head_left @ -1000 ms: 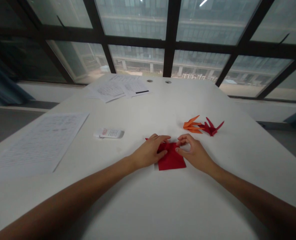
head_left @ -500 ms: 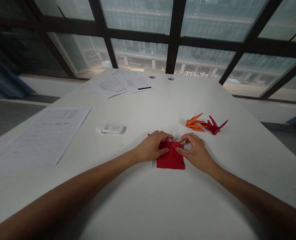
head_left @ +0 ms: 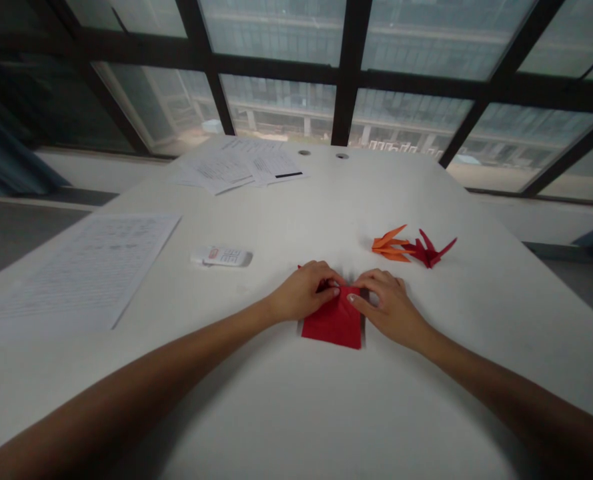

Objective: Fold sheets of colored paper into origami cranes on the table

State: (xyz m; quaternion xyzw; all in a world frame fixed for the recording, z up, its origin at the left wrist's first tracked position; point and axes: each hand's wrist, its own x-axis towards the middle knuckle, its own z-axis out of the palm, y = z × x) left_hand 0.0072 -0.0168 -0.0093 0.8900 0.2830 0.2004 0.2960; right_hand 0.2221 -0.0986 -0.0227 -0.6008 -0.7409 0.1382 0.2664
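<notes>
A folded sheet of red paper [head_left: 333, 325] lies on the white table between my hands, its near edge slanting down to the right. My left hand [head_left: 309, 290] grips its far left part, thumb and fingers pinched along the top edge. At the far right corner, my right hand [head_left: 386, 300] holds the paper between thumb and curled fingers. A small red tip shows behind my left hand; what it belongs to is partly hidden. Beyond my right hand lie an orange folded-paper figure [head_left: 390, 247] and a red folded-paper figure [head_left: 429, 252], touching each other.
A white object with printed markings [head_left: 226, 256], perhaps a remote, lies left of my hands. Printed sheets [head_left: 86, 273] cover the table's left side, and more papers [head_left: 241, 163] lie at the far end. Dark-framed windows [head_left: 343, 67] stand beyond the white table [head_left: 296, 420].
The red paper has turned slightly, and its near edge has shifted left and toward me. My left thumb has moved up to the top edge, and my right fingers have come in over the corner.
</notes>
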